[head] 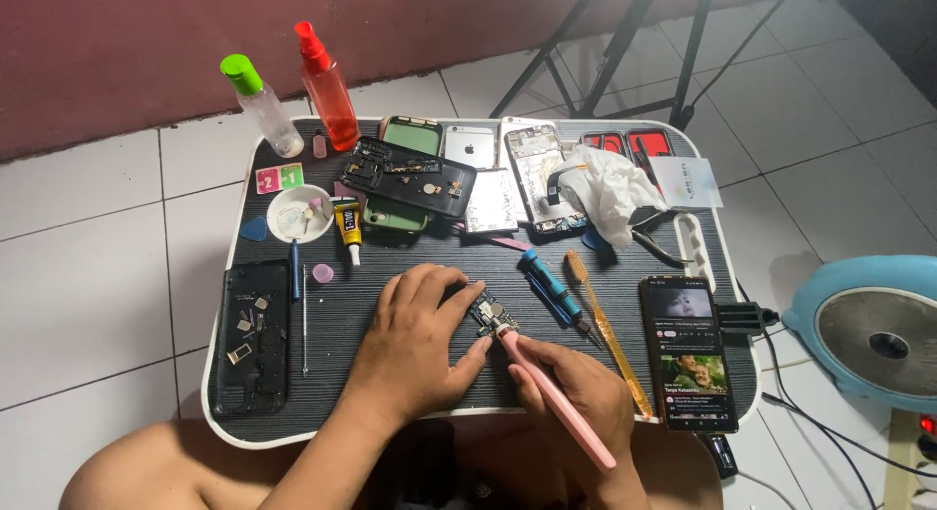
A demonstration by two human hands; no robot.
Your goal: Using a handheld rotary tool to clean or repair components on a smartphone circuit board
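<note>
Left hand point(415, 339) lies flat, pinning small circuit board point(488, 313) mid-tabletop point(390, 266). Right hand point(576, 388) is closed around pink tool point(556, 398), tip on board. Phones point(410, 173) lie dismantled, parts loose; reassembly not started.

You sit on a white tiled floor point(88, 217) below a maroon wall point(146, 41); black stand legs point(625, 41) rise beyond the low table point(220, 412).

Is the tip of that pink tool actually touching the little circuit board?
Touching. The head view shows the pink tool in the right hand ending on the small circuit board, with no gap.
</note>
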